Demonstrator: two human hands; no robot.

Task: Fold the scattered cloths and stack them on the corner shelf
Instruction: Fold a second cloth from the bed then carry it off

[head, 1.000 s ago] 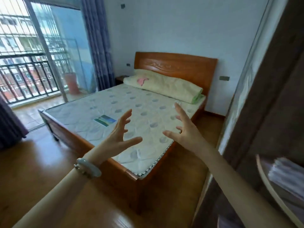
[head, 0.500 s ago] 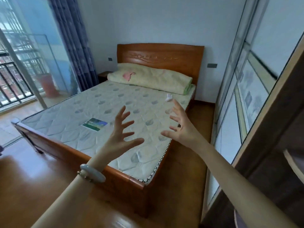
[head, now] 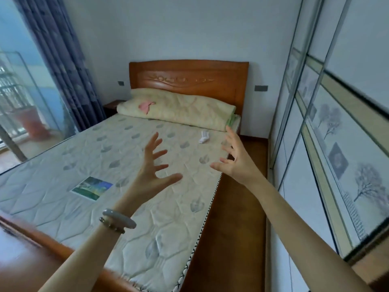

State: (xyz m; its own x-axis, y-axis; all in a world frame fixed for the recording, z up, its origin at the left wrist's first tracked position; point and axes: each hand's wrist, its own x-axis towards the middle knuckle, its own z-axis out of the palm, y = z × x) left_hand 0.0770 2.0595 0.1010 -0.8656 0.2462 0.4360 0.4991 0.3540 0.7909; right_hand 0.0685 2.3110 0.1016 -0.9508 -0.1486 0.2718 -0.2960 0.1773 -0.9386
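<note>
Left grip (head: 153,165) and right grip (head: 233,161), both spread wide and holding nothing, are raised over the bed (head: 52,186). Two task items show: a white cloth (head: 204,137) crumpled on the mattress just before the pillow (head: 189,110), and a pink cloth (head: 145,106) lying on the pillow. Advised: take the nearer white cloth first, pinch two corners, and spread it flat on the mattress to fold. The corner shelf is out of frame, and both cloths are too small to judge their shape.

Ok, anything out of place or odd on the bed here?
Two small cloths lie loose and unfolded: a crumpled white cloth on the mattress near the pillow, and a pink cloth on the pillow itself.
</note>
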